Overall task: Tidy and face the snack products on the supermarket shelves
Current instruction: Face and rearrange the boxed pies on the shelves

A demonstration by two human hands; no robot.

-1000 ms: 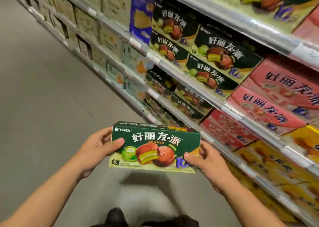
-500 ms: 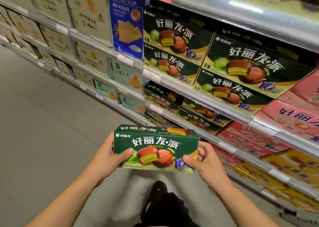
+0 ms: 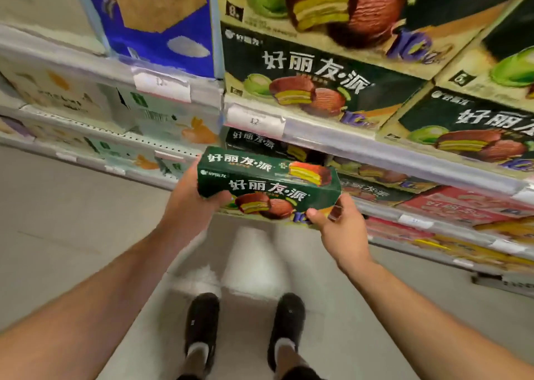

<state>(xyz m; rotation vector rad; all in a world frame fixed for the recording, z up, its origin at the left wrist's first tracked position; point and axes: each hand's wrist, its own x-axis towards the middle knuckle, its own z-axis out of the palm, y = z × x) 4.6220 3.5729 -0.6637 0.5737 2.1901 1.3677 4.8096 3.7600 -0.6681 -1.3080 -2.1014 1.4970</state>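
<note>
1. Holding the green choco-pie box [image 3: 268,189] between both hands, out in front of the shelving and clear of it. The left hand [image 3: 189,203] wraps the left end, thumb on the front face; the right hand [image 3: 339,223] pinches the lower right corner, thumb on the front.
2. Box sits level with the lower shelf bay [image 3: 277,148], just under the price rail [image 3: 332,137] with its white price tag [image 3: 255,121]. Printed front faces me, top panel tipped up.
3. I read the step as carrying the box in to be shelved with its own kind. Matching green boxes on the shelf above [image 3: 318,84] and more of the same in the dim bay behind the held one.
4. To do it well, I judge: keep the long edge parallel to the rail, lead with the back face, and dip under the rail lip so the top panel does not catch.
5. Seat it flush against the neighbouring green box, front panel square to the aisle, logo upright.
6. Risk as I see it: the right-hand grip is only a corner pinch, so the box could swing. I would shift those fingers further under before pushing in.
7. Depth of the gap in the bay is dark; I cannot tell how much room there is.
8. Blue cracker pack [image 3: 156,21] to the upper left belongs to another row; leave it.
</note>
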